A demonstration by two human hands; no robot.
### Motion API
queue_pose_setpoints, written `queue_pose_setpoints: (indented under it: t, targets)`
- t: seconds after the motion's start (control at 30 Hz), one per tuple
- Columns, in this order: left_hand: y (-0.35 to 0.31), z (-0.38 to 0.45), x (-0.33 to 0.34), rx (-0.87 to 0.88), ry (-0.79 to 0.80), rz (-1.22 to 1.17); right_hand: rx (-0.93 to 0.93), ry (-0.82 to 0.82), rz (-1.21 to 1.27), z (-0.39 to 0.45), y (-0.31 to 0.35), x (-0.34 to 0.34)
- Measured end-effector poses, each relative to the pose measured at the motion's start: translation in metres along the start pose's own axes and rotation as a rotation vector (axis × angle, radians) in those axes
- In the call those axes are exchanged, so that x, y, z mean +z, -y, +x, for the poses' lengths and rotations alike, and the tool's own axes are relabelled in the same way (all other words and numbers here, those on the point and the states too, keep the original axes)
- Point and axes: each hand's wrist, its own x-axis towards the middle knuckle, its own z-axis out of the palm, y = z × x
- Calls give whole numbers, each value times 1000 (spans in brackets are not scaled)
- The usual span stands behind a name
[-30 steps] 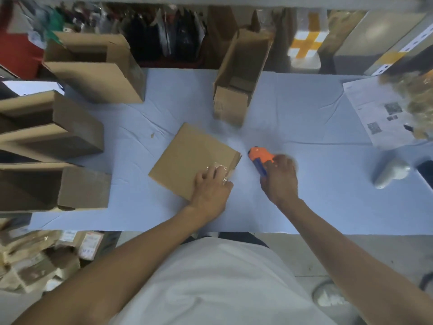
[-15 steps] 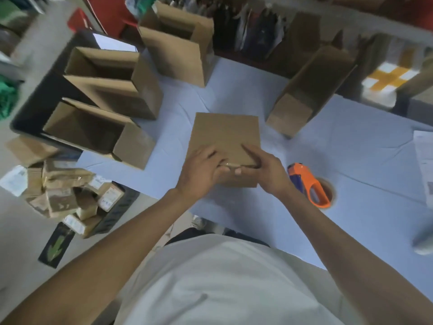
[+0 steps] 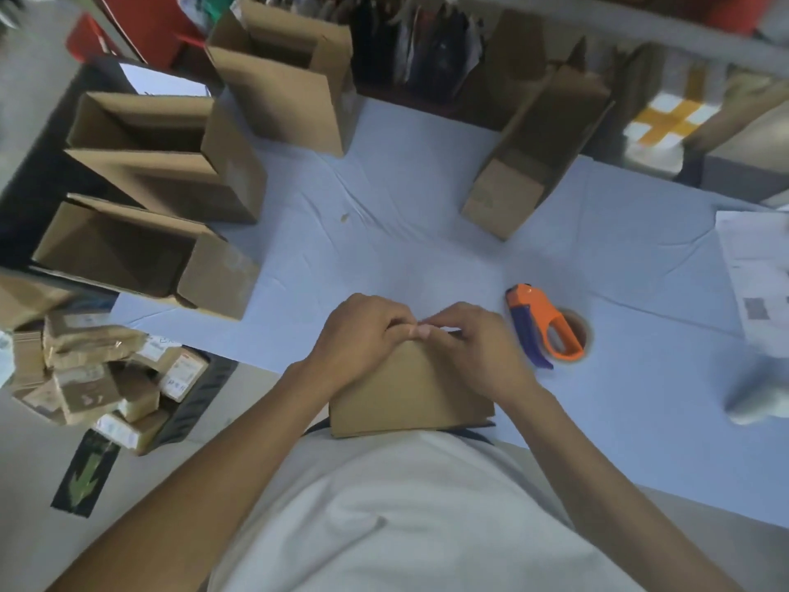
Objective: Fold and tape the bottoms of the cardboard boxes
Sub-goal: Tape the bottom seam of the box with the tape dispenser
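We see one flattened cardboard box held at the near edge of the counter, right against the person's white shirt, its far edge raised toward the hands. The left hand has a clenched grip on the box's top edge, fingers curled over it. The right hand grips the same edge from the other side, fingertips pinching at the middle. The two hands touch, thumbs and fingertips meeting at the top centre of the box. We cannot tell whether they are pulling the panels apart or pressing a flap; the edge is hidden under the fingers.

Just right of the right hand, an orange and blue tape dispenser lies on the counter with its brown tape roll, apart from the hand.

Four more opened boxes stand on the counter. Two lie on their sides at the left edge, openings facing left: the nearer left box and the farther left box. Another, the back box, stands at the far left-centre. A tall narrow box sits tilted at the far right-centre.

Printed paper sheets lie at the counter's right edge. A pale blurred object sits near the right edge; we can't identify it. Down left on the floor, a dark crate holds a pile of small wrapped parcels, and a green arrow sticker is stuck to the floor beside it.
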Motion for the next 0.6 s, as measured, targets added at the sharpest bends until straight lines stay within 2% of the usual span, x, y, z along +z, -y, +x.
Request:
queue_pose_setpoints:
  t: [0.1,0.27,0.37,0.43,0.5,0.6]
  targets:
    - [15,-11,-3,-56,1,11,-6,-41,97,-2,-9,10]
    - [11,-14,3,-126,-74,-52,54,41,152,4,-14,4]
    - [13,-9,-5,-150,9,-157,88,69,164,9,-12,-1]
    - [12,-7,-7,-167,10,-190,113,94,181,11,-10,-2]
    - [10,-3,-8,-168,-4,-154,124,63,174,13,-9,-3]
    - [6,6,-12,-150,94,-105,138,32,201,13,-14,-6]
